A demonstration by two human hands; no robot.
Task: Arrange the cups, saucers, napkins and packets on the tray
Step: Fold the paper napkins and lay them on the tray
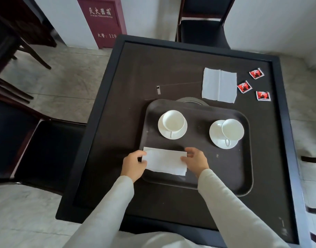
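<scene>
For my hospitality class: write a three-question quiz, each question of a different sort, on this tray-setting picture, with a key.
1. True or false: both cups stand on saucers on the tray.
2. How many red packets lie on the table, off the tray?
3. Multiple choice: what do the left hand and right hand touch? A. a cup B. the folded napkin C. a packet

Key
1. True: the left cup and right cup each sit on a saucer.
2. Three; the unfolded napkin lies beside them.
3. B
</scene>
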